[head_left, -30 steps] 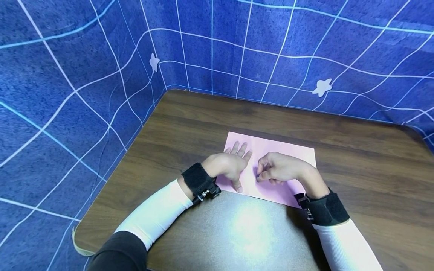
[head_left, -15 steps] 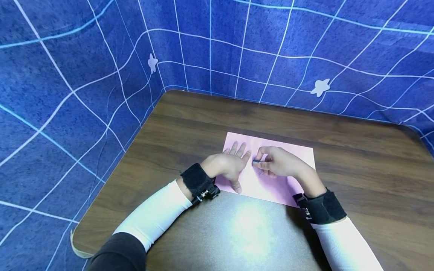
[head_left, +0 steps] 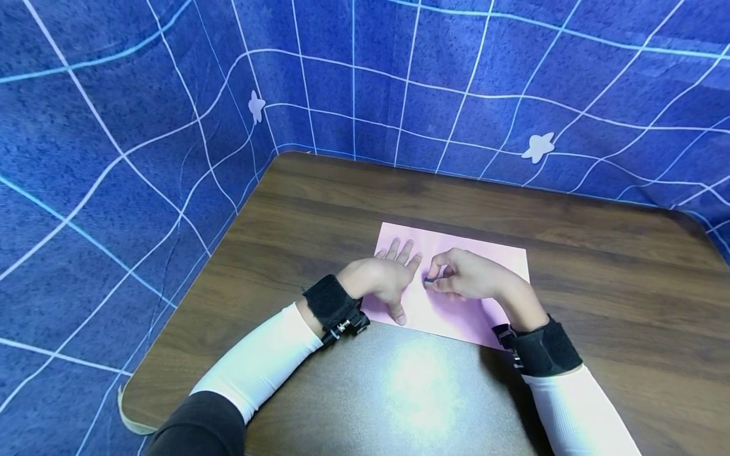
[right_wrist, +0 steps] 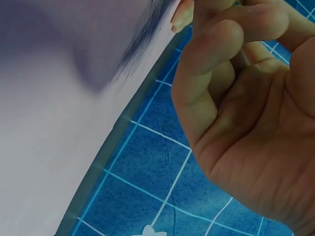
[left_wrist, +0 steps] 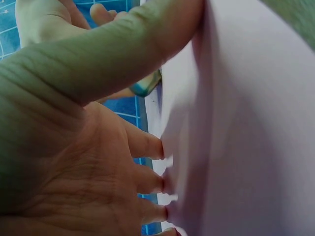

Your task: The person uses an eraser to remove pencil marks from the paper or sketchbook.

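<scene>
A pink sheet of paper (head_left: 462, 253) lies flat on the brown wooden table (head_left: 342, 209). My left hand (head_left: 393, 275) rests palm down on the sheet's left part, fingers spread and straight; in the left wrist view its fingertips (left_wrist: 157, 147) press the paper (left_wrist: 246, 128). My right hand (head_left: 456, 275) is just to its right, fingers curled, pinching a small blue stub (head_left: 429, 280) whose tip meets the sheet. The stub (left_wrist: 146, 87) shows teal in the left wrist view. In the right wrist view the curled right hand (right_wrist: 236, 73) hides it, beside the paper (right_wrist: 64, 98).
Blue cloth walls with a white grid (head_left: 142, 126) close in the table at the back and left, touching its edges. White star shapes (head_left: 538, 147) are stuck on the cloth. Bare wood lies right of the sheet, and a glare patch (head_left: 416, 386) near me.
My right hand slid the stub away from me along the sheet, then drew it back a little. The left hand and the paper have stayed put.
</scene>
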`<state>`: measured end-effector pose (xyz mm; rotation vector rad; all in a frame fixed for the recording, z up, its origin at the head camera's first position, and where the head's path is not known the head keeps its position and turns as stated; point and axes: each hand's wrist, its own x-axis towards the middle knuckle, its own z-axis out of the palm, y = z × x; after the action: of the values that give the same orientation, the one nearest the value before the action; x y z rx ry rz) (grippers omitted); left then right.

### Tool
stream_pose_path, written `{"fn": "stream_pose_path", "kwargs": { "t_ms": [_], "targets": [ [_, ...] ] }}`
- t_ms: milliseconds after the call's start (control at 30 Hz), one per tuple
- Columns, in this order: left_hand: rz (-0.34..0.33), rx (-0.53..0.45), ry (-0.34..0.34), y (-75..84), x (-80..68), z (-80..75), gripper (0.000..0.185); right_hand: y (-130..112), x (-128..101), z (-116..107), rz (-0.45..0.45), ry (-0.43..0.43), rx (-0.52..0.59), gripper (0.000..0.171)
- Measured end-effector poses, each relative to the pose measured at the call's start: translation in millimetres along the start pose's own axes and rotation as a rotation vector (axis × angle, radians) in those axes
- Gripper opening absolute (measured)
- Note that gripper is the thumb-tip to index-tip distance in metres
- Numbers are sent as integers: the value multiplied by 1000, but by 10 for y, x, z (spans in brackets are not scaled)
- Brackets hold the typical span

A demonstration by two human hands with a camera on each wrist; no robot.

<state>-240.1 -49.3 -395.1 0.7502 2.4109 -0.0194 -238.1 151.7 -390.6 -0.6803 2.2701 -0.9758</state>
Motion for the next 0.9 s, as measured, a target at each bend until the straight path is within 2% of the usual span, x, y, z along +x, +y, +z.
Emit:
{"fn": "stream_pose_path", "kwargs": {
  "t_ms": [267, 667, 767, 900],
  "targets": [
    [0, -23, 7, 2, 1, 9, 138, 39, -14, -15, 1, -112, 83, 12],
    [5, -7, 14, 2, -14, 5, 137, 4, -41, -12, 12, -176, 91, 12],
    [0, -14, 14, 4, -19, 4, 138, 24, -30, -16, 11, -118, 81, 11],
    [-5, -9, 7, 12, -16, 3, 137, 58, 30, 11, 15, 80, 33, 12]
  ]
}}
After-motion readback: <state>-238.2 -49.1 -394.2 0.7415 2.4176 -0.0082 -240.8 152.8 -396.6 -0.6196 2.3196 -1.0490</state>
